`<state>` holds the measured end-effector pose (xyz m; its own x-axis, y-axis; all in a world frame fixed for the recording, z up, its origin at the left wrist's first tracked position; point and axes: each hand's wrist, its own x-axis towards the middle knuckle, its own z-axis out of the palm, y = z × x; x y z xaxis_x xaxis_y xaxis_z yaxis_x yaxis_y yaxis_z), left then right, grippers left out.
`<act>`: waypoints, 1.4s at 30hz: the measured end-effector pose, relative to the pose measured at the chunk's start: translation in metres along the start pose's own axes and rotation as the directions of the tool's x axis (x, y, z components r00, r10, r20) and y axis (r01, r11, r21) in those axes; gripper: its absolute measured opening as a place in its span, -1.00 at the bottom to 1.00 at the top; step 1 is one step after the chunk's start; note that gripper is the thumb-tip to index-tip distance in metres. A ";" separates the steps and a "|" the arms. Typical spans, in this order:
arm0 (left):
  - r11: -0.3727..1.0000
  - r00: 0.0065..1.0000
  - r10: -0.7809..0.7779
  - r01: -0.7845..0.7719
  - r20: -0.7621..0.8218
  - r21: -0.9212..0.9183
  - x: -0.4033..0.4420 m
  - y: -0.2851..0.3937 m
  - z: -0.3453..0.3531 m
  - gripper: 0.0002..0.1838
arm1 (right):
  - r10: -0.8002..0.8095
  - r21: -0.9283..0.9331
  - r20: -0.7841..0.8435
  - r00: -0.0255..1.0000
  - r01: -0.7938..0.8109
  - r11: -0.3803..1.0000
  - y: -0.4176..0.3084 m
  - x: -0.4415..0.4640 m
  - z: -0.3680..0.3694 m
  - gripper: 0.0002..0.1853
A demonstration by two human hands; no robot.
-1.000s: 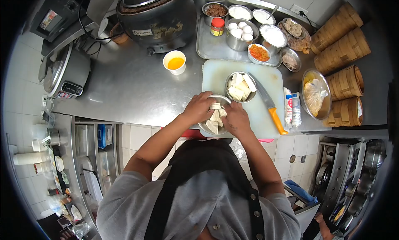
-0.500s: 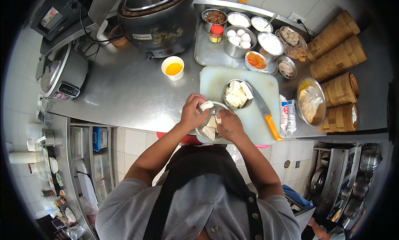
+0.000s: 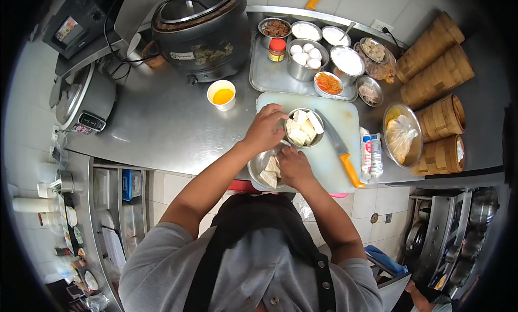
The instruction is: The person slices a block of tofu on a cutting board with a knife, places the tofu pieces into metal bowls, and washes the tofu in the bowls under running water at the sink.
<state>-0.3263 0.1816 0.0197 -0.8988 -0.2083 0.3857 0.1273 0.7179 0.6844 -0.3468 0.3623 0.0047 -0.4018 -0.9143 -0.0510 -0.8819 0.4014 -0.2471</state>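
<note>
A steel bowl of white, block-like pieces [image 3: 304, 129] sits on the cutting board [image 3: 340, 115]. At its left rim is my left hand [image 3: 264, 130], thumb and fingers apart, with nothing visible between them. Nearer my body, a second steel bowl [image 3: 257, 164] holds pale, thin wedge-shaped pieces [image 3: 270, 173]. Over that bowl's right side is my right hand [image 3: 294, 166], its fingers curled in; what they hold is hidden. A knife [image 3: 345, 155] with an orange handle lies on the board, right of the white pieces.
Behind the board, a metal tray [image 3: 261, 77] carries a bowl of eggs [image 3: 306, 68], a red-lidded jar [image 3: 277, 49] and shredded orange food [image 3: 328, 83]. A cup of yellow liquid [image 3: 222, 95] stands left, before a large black cooker [image 3: 208, 39]. Bamboo steamers [image 3: 440, 117] line the right.
My left hand has moved up and right from the lower bowl to the bowl of white pieces; the piece it held no longer shows in it. My right hand stays by the lower bowl.
</note>
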 end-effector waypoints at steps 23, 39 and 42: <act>0.813 0.844 -0.536 0.518 0.006 -0.267 -0.108 -0.004 -0.040 -0.70 | 0.204 0.174 -0.470 0.859 -0.137 0.975 -0.004 -0.014 -0.078 -0.68; 0.981 0.708 0.126 -0.193 0.695 0.019 -0.091 0.039 -0.041 -0.41 | 0.144 0.341 0.016 0.989 -0.141 0.930 -0.004 -0.025 -0.028 -0.55; 0.966 0.628 0.145 -0.256 0.765 0.028 -0.081 0.034 -0.038 -0.48 | 0.137 0.365 0.006 0.991 -0.130 0.922 0.001 -0.025 -0.023 -0.54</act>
<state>-0.2339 0.1976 0.0349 -0.8666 0.4811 -0.1323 0.3416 0.7654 0.5454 -0.3431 0.3866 0.0285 -0.5175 -0.8510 -0.0897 -0.6711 0.4687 -0.5744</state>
